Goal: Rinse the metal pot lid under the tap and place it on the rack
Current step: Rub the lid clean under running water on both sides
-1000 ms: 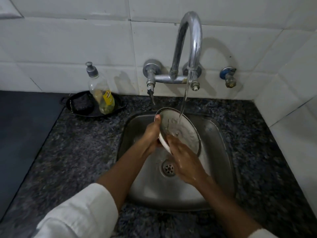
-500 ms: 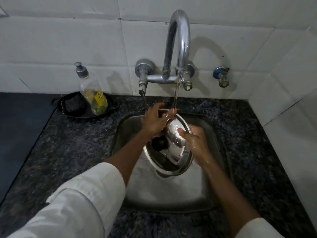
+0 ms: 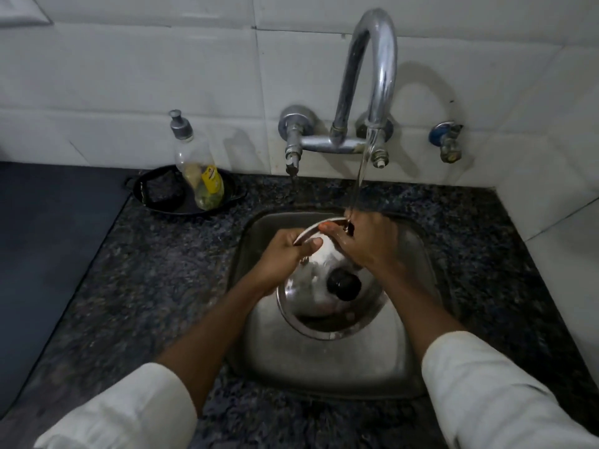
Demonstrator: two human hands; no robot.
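Rinse is still going on; placing on the rack is not yet begun, and no rack is showing anywhere in the frame. The metal pot lid (image 3: 327, 306) is sitting at centre frame over the steel sink (image 3: 418, 254), tilted with its far edge raised, domed top and black knob (image 3: 344, 283) facing the camera. The left hand (image 3: 285, 254) is pinching the lid's upper left rim, thumb on top and fingers curled under. The right hand (image 3: 366, 244) is lying over the lid's far rim, fingers pressed together and bent, apparently rubbing the edge; whether it is gripping the rim I cannot tell. Water from the tap (image 3: 372, 76) is falling in a thin stream at upper centre and landing on the right hand's fingers at the rim. Judging by this, the outer face is the one now getting rinsed; remaining are shaking off, carrying and racking. Against the frame half a second ago: the lid is tilting lower toward the camera, the knob is showing fuller near its centre, and the right hand is moving up from the lid's right side to its far edge under the stream. At upper left, a soap bottle (image 3: 201, 170) is standing in a black dish (image 3: 168, 205) on the counter.
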